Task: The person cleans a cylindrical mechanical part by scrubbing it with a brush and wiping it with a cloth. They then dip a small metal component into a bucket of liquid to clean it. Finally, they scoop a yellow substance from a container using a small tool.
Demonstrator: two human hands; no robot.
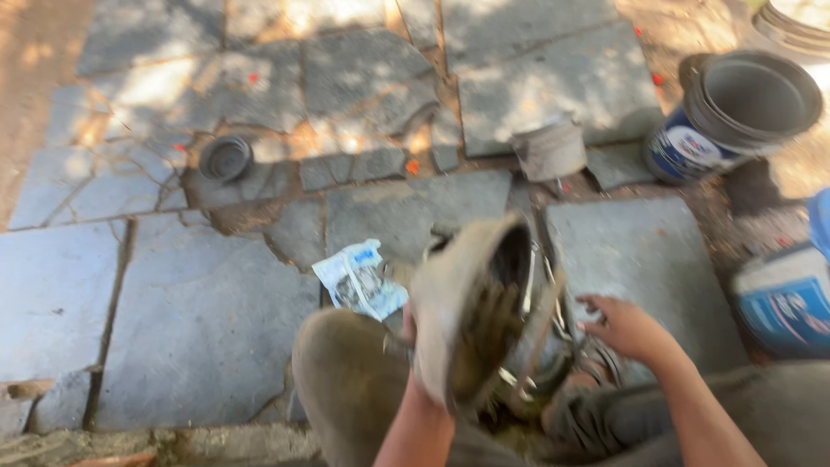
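A small dark round lid or dish [226, 158] lies on the stone paving [199, 320] at far left, well apart from the person. Nearer, a crumpled white and blue plastic packet [359, 278] lies flat just beside the knee. The left hand [413, 333] is clamped on the edge of a mud-caked, blurred bowl-like pan [471, 303], tilting it up, apparently so its dark inside faces the person. Under it lie thin metal parts, too blurred to name. The right hand [624, 327] hangs beside the pan, fingers loosely spread, holding nothing. Farther right, a grey cement-crusted tub [551, 149], then a tipped blue-and-white bucket [731, 112].
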